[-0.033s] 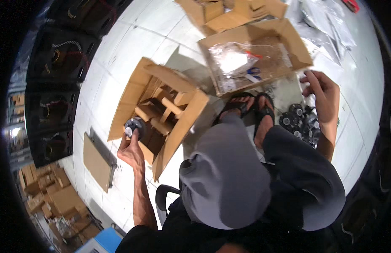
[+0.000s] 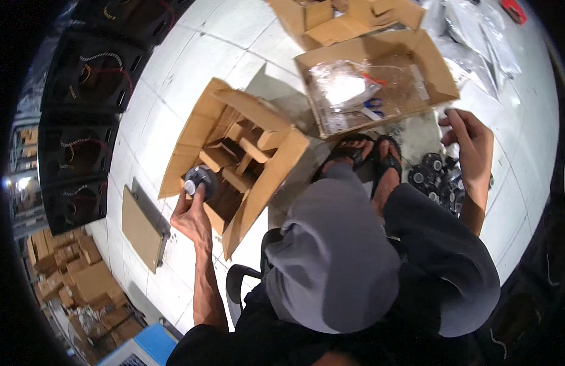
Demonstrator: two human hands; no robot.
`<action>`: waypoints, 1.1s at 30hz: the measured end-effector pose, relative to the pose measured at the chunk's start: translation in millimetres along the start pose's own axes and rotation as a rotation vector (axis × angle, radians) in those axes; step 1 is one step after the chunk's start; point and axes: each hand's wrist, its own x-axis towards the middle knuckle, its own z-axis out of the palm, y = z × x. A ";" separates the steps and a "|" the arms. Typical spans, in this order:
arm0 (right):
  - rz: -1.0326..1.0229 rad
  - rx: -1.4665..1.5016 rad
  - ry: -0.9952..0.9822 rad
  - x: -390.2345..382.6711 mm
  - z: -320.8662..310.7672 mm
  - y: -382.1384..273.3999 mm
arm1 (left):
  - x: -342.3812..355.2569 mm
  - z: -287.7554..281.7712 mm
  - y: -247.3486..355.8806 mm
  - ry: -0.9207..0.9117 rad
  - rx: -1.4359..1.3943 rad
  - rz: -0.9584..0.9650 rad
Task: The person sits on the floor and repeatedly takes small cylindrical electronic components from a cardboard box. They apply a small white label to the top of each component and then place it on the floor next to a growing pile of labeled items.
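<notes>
Between its thumb and fingers, my left hand (image 2: 194, 219) grips a round black part (image 2: 200, 182) with a pale disc at its centre. It is held over the near left edge of an open cardboard box (image 2: 200, 116), which has cardboard dividers (image 2: 235, 155) inside. On the right, my right hand (image 2: 472, 143) hovers above the floor with its fingers loosely bent and apart; nothing shows in them. Just below that hand, several similar black round parts (image 2: 432, 177) lie in a heap, partly hidden by my wrist.
A second open carton (image 2: 441, 76) holds clear plastic bags (image 2: 337, 85) and blue-handled scissors (image 2: 373, 104). Another box (image 2: 343, 36) stands behind it. Plastic sheeting (image 2: 477, 43) lies at the far right. Black cabinets with wires (image 2: 81, 152) line the left, near a flat tan board (image 2: 141, 232).
The view has shifted slightly, moving the boxes a little to the right. The black part in my left hand has tilted slightly; my right hand has hardly moved.
</notes>
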 end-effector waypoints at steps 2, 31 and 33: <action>0.029 0.015 -0.031 -0.2 11.1 7.0 | -10.0 -3.0 30.6 -0.074 -0.175 0.056; -0.244 -1.280 -0.978 179.5 153.1 181.2 | 44.4 81.8 -35.2 -0.201 0.397 0.283; -0.441 -1.288 -0.885 182.6 148.0 188.4 | 43.6 90.0 -29.6 -0.213 0.504 0.441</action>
